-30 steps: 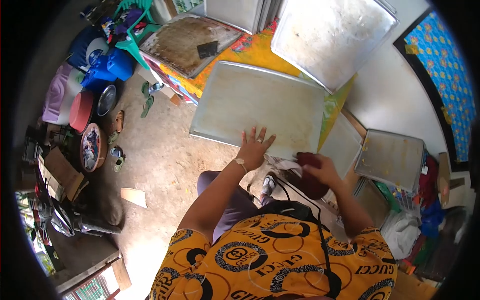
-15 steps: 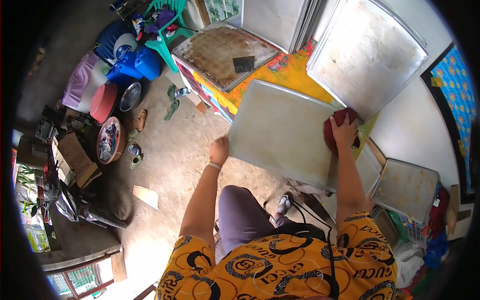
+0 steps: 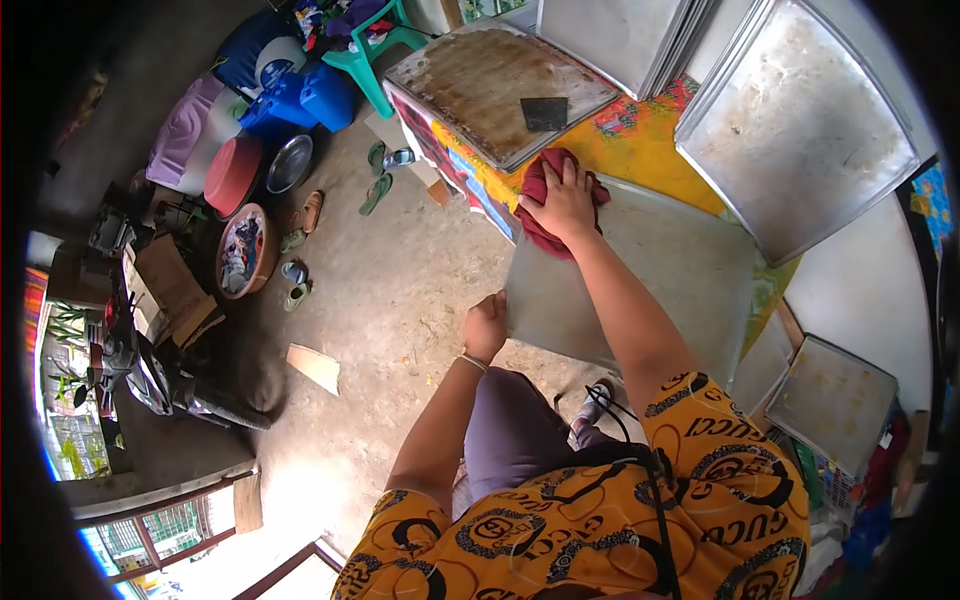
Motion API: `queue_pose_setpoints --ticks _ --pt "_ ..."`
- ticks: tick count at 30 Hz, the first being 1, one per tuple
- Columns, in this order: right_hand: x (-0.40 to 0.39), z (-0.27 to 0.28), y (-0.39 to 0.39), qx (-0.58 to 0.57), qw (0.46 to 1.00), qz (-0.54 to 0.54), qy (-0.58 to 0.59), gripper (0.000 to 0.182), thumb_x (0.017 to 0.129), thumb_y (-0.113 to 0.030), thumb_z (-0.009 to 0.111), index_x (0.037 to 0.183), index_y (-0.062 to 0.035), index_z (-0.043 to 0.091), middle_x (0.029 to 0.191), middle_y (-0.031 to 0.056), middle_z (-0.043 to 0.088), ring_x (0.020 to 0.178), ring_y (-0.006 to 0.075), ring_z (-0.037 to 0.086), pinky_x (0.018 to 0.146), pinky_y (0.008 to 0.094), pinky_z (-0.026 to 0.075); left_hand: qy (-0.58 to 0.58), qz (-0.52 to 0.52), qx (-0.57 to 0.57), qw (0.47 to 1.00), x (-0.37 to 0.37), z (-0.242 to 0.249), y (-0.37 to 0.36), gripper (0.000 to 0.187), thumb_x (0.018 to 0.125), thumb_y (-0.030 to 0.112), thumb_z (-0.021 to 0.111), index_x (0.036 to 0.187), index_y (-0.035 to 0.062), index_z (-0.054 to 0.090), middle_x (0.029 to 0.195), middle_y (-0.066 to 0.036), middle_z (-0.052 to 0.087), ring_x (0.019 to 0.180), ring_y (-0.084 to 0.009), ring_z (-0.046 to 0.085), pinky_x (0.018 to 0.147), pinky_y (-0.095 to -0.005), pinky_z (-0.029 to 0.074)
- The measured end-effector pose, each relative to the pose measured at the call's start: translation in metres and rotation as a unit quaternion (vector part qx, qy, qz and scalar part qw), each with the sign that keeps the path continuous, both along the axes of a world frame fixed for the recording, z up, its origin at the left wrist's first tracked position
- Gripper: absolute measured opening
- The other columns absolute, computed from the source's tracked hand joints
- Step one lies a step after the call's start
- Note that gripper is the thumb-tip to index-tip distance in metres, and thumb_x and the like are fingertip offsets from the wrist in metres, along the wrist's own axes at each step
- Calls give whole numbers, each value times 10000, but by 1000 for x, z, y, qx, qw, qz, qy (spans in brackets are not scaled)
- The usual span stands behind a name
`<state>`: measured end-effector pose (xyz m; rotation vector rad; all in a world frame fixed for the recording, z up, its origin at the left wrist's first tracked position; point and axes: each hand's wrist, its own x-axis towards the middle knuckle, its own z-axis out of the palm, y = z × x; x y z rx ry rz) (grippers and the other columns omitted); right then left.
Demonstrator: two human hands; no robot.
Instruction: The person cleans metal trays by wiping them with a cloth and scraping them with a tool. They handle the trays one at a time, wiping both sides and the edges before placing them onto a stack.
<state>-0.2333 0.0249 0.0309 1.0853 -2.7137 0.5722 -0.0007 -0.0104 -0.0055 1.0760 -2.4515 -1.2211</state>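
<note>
My left hand (image 3: 487,326) is closed on the left edge of a flat metal baking tray (image 3: 672,275), which I hold tilted at the front of the table. Under my right hand (image 3: 562,203) a dark red cloth (image 3: 541,220) is bunched against the tray's far left corner; the fingers lie over the cloth and press it down. Just beyond the tray is a stained brown tray (image 3: 480,80) lying on the table, with a small dark square piece (image 3: 544,114) on it.
A yellow flowered tablecloth (image 3: 590,152) covers the table. Metal trays (image 3: 800,125) lean at the right, and more trays (image 3: 620,35) stand at the back. Another tray (image 3: 835,400) rests over a crate at lower right. Slippers (image 3: 376,193) and a basin of clothes (image 3: 262,262) are on the floor at left.
My right hand has slid the cloth from the tray's right side across to its far left corner. My left hand keeps its hold on the left edge. The whole view has shifted somewhat.
</note>
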Motion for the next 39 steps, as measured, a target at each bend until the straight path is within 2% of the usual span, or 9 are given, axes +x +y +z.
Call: queue_pose_setpoints --ticks 5,10,12,16,26,28,32,36,39 --pt "62 7 27 -36 990 130 -31 672 746 -469 641 1262 -66 489 1335 279 358 1207 449 363 1044 503 284 91 94 238 962 -4 -3 -2 641 946 558 326 726 9 574 575 15 473 534 -100 445 487 -280 376" --pt "149 14 82 -75 955 278 -75 652 692 -393 689 1227 -59 523 1309 274 370 1193 467 364 1026 534 294 159 116 519 832 -7 -19 -30 919 857 723 221 1174 -85 521 1072 -165 604 959 -234 594 899 -333 460" --pt "157 17 104 -60 941 322 -85 646 655 -343 729 1219 -92 539 1301 245 394 1206 453 369 1026 515 309 199 109 646 729 -9 8 -18 768 886 655 341 1003 -52 614 989 -157 647 864 -254 614 817 -369 492" --pt "155 15 169 -6 937 331 -109 607 630 -300 748 1188 -138 574 1305 191 423 1185 401 405 1015 464 347 85 -40 49 994 -11 -4 -19 447 865 416 599 615 46 579 586 -12 530 529 -131 472 490 -317 385" --pt "110 58 466 148 976 11 -157 445 636 -201 691 1080 -167 668 1199 133 544 1081 324 496 946 394 419 34 89 288 953 -16 22 -2 409 892 355 574 596 76 526 499 3 428 345 -124 365 300 -276 260" --pt "103 68 499 316 929 -100 -161 422 627 -176 676 1048 -143 680 1080 142 600 978 338 554 894 403 453 22 68 323 944 -5 18 -7 399 926 411 477 797 48 579 597 -37 525 426 -145 468 370 -263 365" --pt "100 83 566 -26 924 -279 -262 470 623 -154 644 1083 -57 634 1018 185 629 911 321 616 837 394 481 95 71 453 884 43 11 2 573 959 492 319 1256 22 454 924 -101 605 751 -176 587 637 -288 482" --pt "106 72 589 -222 857 -326 -332 499 648 -152 633 1118 6 574 997 152 630 890 250 619 801 349 495 -158 -56 16 986 175 -130 57 682 937 485 401 1424 35 238 1415 -277 298 1270 -436 351 1028 -424 314" --pt "113 56 576 -363 793 -287 -396 466 725 -157 610 1149 20 532 964 113 620 837 208 618 765 336 508 -238 -106 46 964 190 33 182 660 922 411 450 1433 66 214 1450 -291 187 1339 -431 214 1075 -480 235"
